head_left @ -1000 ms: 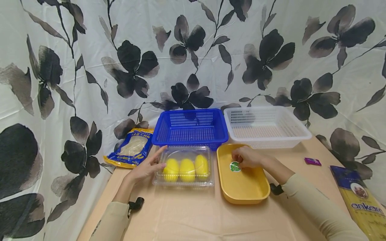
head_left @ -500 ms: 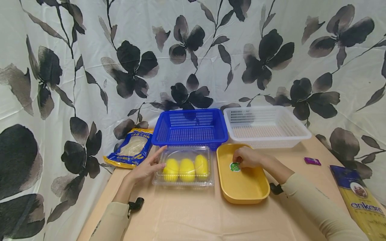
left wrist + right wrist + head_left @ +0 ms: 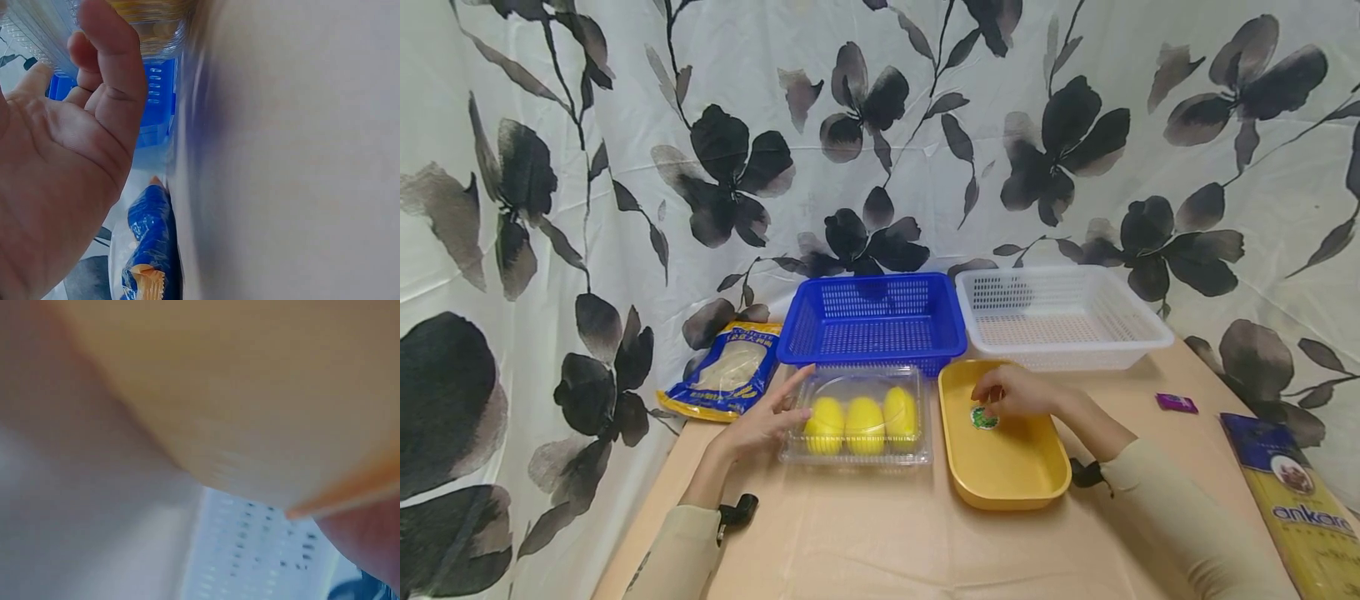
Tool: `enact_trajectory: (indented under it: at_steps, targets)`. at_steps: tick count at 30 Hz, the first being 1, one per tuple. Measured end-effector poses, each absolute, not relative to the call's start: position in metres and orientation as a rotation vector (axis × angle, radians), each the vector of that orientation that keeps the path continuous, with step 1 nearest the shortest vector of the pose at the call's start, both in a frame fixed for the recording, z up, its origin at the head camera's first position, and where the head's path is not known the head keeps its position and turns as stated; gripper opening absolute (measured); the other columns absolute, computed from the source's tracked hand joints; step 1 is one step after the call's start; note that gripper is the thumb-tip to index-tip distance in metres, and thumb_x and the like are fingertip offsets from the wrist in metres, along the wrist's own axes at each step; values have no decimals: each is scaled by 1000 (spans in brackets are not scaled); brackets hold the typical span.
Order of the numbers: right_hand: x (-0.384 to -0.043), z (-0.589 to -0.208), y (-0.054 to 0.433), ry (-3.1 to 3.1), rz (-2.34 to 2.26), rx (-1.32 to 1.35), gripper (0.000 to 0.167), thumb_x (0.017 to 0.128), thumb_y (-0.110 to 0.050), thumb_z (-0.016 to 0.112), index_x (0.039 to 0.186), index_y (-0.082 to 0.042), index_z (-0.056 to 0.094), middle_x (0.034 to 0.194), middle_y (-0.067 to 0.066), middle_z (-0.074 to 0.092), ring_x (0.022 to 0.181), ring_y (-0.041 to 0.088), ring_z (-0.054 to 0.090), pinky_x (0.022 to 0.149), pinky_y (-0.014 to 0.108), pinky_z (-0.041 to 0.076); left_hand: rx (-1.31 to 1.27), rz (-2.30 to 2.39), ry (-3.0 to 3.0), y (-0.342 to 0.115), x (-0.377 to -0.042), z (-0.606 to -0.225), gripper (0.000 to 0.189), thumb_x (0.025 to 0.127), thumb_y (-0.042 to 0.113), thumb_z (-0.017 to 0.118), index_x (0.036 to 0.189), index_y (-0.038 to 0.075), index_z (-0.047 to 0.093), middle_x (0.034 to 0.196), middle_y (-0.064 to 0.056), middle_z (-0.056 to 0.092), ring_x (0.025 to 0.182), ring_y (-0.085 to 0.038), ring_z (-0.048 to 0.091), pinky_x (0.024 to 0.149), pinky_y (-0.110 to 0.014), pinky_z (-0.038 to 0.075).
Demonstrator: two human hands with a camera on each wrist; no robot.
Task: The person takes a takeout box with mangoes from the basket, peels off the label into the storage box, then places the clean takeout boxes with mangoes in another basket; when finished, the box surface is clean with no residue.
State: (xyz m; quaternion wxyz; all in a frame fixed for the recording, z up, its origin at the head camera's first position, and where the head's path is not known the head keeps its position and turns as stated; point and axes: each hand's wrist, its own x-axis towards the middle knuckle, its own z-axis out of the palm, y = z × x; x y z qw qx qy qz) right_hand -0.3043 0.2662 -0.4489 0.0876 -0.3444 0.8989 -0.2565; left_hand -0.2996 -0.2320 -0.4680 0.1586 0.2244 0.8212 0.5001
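My left hand [image 3: 765, 423] rests against the left side of a clear plastic clamshell box [image 3: 865, 379]. Its index finger lies along the edge and its thumb touches the wall. Inside the closed box are three yellow, lemon-like pieces [image 3: 865, 425]. The left wrist view shows the left hand [image 3: 69, 144] beside the box [image 3: 165, 40]. My right hand [image 3: 1018, 392] is inside a yellow tray [image 3: 1007, 479], fingers bent just above a small round green-and-white piece [image 3: 983, 418]. The fingers seem apart from it, though contact is partly hidden. In the right wrist view the tray wall [image 3: 237, 394] hides the fingertips.
Behind stand a blue basket [image 3: 872, 333] and a white basket [image 3: 1060, 337]. A blue-and-yellow pasta bag [image 3: 730, 371] lies at left. To the right are a small purple packet [image 3: 1177, 403] and an "ankara" bag [image 3: 1292, 500]. A floral curtain [image 3: 880, 125] hangs behind the table.
My right hand's fingers have loosened and lifted slightly off the round green piece, shifting a little left. The left hand and the clear box stay as they were.
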Motion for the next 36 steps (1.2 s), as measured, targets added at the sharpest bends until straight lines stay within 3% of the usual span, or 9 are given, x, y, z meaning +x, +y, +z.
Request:
enact_trajectory:
  at_steps: [3, 9, 11, 15, 19, 22, 27, 32, 36]
  targets:
    - [-300, -438, 275, 2646, -979, -921, 30, 94, -20, 78, 119, -2, 75, 109, 12, 77, 93, 14, 68, 84, 26, 57, 633, 1441, 2313, -231, -299, -467, 76, 104, 34, 64, 165, 44, 19, 174, 5, 12, 87, -20, 55, 59, -27, 49]
    - [-291, -417, 305, 2691, -1369, -696, 46, 100, -23, 72, 140, -4, 61, 114, 14, 73, 98, 24, 70, 85, 29, 60, 644, 1416, 2324, -231, -298, -465, 80, 104, 34, 64, 167, 39, 16, 176, 4, 6, 108, -29, 58, 58, -31, 53]
    - [-288, -414, 317, 2687, -1519, -622, 53, 101, -19, 70, 148, -3, 52, 112, 15, 70, 93, 26, 69, 82, 30, 61, 635, 1410, 2325, -231, -298, -465, 80, 103, 34, 64, 167, 40, 16, 175, 2, 8, 105, -27, 58, 58, -31, 53]
    - [-286, -414, 338, 2800, -1707, -458, 65, 102, -18, 69, 157, -3, 38, 103, 6, 65, 79, 18, 66, 73, 25, 60, 618, 1432, 2295, -231, -299, -465, 79, 103, 32, 65, 166, 38, 18, 169, -7, 20, 86, -21, 57, 55, -29, 49]
    - [-286, -420, 350, 3028, -1775, -72, 68, 102, -27, 68, 159, -6, 37, 97, 2, 53, 79, 14, 52, 64, 19, 48, 617, 1468, 2266, -230, -300, -467, 77, 103, 30, 67, 165, 36, 22, 160, -15, 30, 82, -18, 58, 54, -27, 48]
    - [-288, -429, 356, 3163, -1783, 382, 66, 100, -33, 69, 156, -9, 43, 114, 12, 45, 106, 24, 44, 85, 29, 41, 620, 1486, 2264, -230, -301, -468, 77, 102, 29, 68, 165, 32, 24, 158, -15, 31, 84, -20, 60, 56, -27, 50]
    - [-290, -450, 366, 3161, -1749, 1045, 73, 93, -40, 74, 157, -19, 44, 159, 17, 15, 144, 38, 6, 116, 58, 15, 628, 1510, 2244, -230, -301, -468, 77, 102, 27, 68, 165, 29, 24, 163, -12, 26, 84, -18, 61, 56, -27, 49]
    - [-293, -468, 375, 2950, -1848, 1183, 90, 93, -55, 69, 166, -29, 23, 170, 7, -16, 150, 37, -8, 123, 62, 6, 602, 1560, 2185, -234, -300, -466, 78, 101, 24, 69, 165, 31, 25, 165, -7, 25, 79, -14, 60, 55, -24, 48]
    - [-297, -473, 379, 2847, -1984, 1110, 97, 94, -56, 68, 168, -33, 11, 173, 8, -9, 154, 39, 0, 125, 61, 7, 572, 1583, 2139, -239, -299, -465, 78, 101, 24, 69, 164, 36, 25, 169, -3, 20, 85, -15, 59, 58, -24, 50]
